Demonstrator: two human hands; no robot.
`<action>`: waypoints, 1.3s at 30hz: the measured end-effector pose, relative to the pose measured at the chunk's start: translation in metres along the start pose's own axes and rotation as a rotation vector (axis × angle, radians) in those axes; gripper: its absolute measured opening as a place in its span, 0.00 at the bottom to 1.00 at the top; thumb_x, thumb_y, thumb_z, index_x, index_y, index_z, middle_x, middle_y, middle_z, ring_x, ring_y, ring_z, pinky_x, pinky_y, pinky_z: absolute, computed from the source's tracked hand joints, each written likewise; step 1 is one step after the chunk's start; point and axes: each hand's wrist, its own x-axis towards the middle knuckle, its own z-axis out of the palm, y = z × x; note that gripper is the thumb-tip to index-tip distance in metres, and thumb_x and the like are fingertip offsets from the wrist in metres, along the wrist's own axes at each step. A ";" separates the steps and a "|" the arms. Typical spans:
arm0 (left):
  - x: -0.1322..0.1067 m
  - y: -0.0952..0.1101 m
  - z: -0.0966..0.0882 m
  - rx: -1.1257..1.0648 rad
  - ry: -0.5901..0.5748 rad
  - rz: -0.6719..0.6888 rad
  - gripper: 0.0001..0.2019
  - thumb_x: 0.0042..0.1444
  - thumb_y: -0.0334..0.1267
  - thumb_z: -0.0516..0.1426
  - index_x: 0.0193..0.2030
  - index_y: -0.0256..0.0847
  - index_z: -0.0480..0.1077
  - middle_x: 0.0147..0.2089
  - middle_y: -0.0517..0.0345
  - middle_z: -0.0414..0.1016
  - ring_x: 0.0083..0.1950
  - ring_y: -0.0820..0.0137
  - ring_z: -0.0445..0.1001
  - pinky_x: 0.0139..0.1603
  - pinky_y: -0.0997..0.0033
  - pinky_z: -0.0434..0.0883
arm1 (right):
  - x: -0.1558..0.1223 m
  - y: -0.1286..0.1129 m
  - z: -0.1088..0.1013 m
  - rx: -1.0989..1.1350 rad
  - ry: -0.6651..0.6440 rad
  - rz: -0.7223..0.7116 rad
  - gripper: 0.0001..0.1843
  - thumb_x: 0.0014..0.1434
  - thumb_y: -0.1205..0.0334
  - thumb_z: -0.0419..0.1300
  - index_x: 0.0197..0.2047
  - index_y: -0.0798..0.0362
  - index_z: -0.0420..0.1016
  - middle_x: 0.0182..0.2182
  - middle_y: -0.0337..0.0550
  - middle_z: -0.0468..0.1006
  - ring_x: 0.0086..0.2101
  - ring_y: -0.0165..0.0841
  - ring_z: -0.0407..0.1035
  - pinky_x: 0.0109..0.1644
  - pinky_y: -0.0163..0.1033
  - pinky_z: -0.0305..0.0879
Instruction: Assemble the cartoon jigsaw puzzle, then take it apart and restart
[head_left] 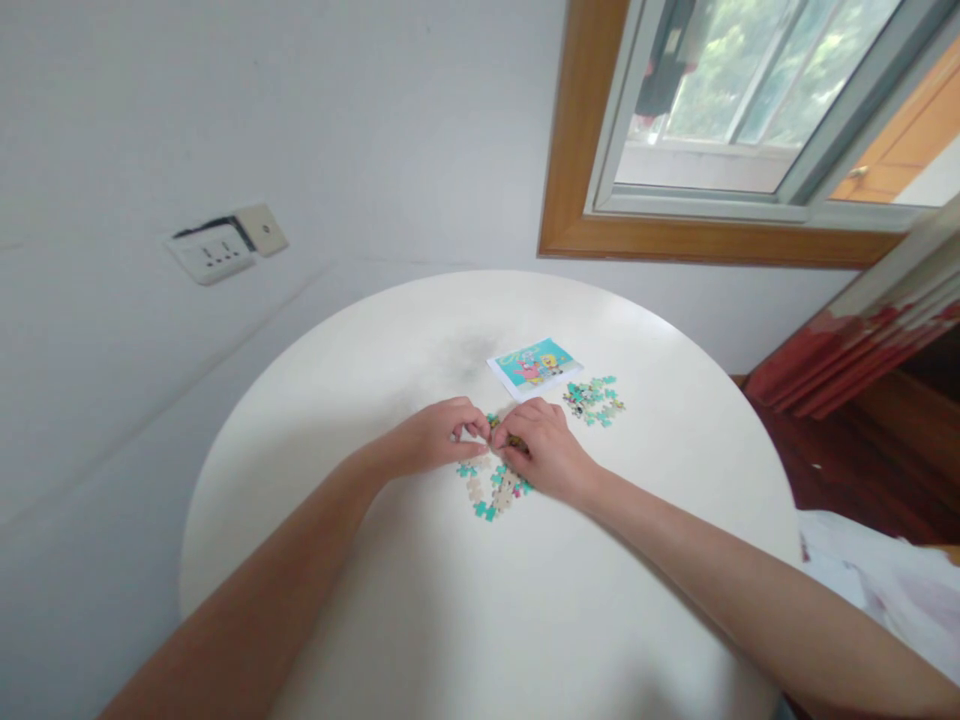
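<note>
My left hand (448, 434) and my right hand (541, 447) meet fingertip to fingertip over a loose group of jigsaw pieces (486, 511) at the middle of the table. Some pieces in this group are turquoise and others pale tan. The right fingers curl over a few dark and yellowish pieces, partly hiding them. My left thumb and fingers are bent into a pinch at the group's upper edge; what lies between them is too small to make out. Just beyond the hands lies a picture card (537, 366) with colourful cartoon figures on turquoise.
A second heap of jigsaw pieces (594, 400) lies right of the card. The round white table (315, 440) stands against a wall with a socket plate (212, 254). A wood-framed window (712, 240) is at the back right, beside a red and cream curtain (847, 350).
</note>
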 end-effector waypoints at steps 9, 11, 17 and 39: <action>0.002 -0.002 0.002 -0.022 0.012 -0.022 0.11 0.53 0.43 0.57 0.38 0.39 0.73 0.36 0.57 0.71 0.37 0.70 0.70 0.40 0.73 0.67 | 0.001 0.000 -0.001 0.011 -0.012 0.000 0.09 0.56 0.70 0.62 0.40 0.49 0.77 0.35 0.38 0.77 0.43 0.36 0.64 0.47 0.42 0.52; 0.002 -0.003 0.002 -0.030 0.010 -0.026 0.11 0.53 0.43 0.57 0.38 0.39 0.73 0.36 0.57 0.71 0.37 0.69 0.70 0.40 0.72 0.67 | 0.000 -0.001 -0.001 -0.020 -0.018 0.008 0.10 0.57 0.69 0.62 0.42 0.48 0.77 0.36 0.40 0.77 0.44 0.37 0.64 0.47 0.42 0.52; 0.001 -0.001 -0.001 -0.094 -0.043 -0.065 0.13 0.53 0.44 0.56 0.41 0.39 0.75 0.38 0.56 0.72 0.38 0.69 0.71 0.41 0.71 0.68 | -0.004 -0.008 -0.005 -0.211 0.006 0.041 0.10 0.57 0.58 0.65 0.43 0.48 0.78 0.42 0.46 0.72 0.46 0.41 0.61 0.47 0.46 0.53; -0.001 -0.003 0.003 -0.062 -0.012 -0.027 0.11 0.54 0.43 0.57 0.40 0.40 0.74 0.39 0.56 0.72 0.37 0.70 0.70 0.41 0.73 0.67 | -0.001 0.005 -0.007 -0.041 0.033 0.031 0.03 0.56 0.63 0.64 0.36 0.47 0.78 0.39 0.42 0.74 0.45 0.39 0.63 0.47 0.44 0.55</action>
